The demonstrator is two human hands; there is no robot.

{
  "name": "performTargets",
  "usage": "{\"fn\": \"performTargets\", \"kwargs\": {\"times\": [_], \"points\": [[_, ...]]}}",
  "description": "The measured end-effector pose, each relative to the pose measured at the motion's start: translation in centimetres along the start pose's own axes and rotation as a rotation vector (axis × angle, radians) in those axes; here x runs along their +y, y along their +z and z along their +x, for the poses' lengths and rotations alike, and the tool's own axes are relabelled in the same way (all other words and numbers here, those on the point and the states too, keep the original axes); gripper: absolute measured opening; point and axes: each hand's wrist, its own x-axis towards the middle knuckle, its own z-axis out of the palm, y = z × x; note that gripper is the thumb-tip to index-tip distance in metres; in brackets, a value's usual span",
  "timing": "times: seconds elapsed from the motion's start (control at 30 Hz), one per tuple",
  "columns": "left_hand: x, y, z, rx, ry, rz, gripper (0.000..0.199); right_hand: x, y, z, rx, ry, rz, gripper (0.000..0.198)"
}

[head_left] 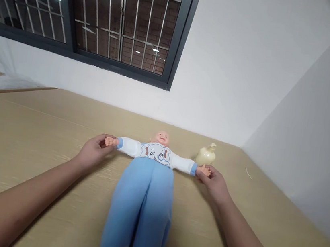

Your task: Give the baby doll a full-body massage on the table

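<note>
A baby doll (147, 186) lies on its back on the tan tabletop (65, 211), head toward the wall. It wears a white top with blue cuffs and an elephant print, plus light blue trousers. Both doll arms are stretched out sideways. My left hand (96, 149) is closed around the doll hand on the left side. On the other side, my right hand (213, 182) grips the opposite doll hand between thumb and fingers. Just behind that doll hand stands a cream pump bottle (206, 155). The doll's feet run out of view at the bottom.
A white wall (218, 86) rises behind the table, with a second wall (318, 131) at the right. The dark-framed window (123, 21) has metal bars. A thin pale strip (248, 173) lies on the right of the table. Clear plastic wrap (15, 83) shows at the far left.
</note>
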Motion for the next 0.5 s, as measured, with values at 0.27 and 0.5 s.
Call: {"fn": "performTargets", "kwargs": {"times": [0.27,0.5], "points": [[-1.2,-0.2,1.0,0.028,-0.043,0.21,0.035,0.5,0.8,0.0,0.056,-0.083,0.04,0.039],[-2.0,-0.7,1.8,-0.082,-0.087,0.433,0.029,2.2,0.0,0.8,0.075,-0.009,-0.078,0.041]]}}
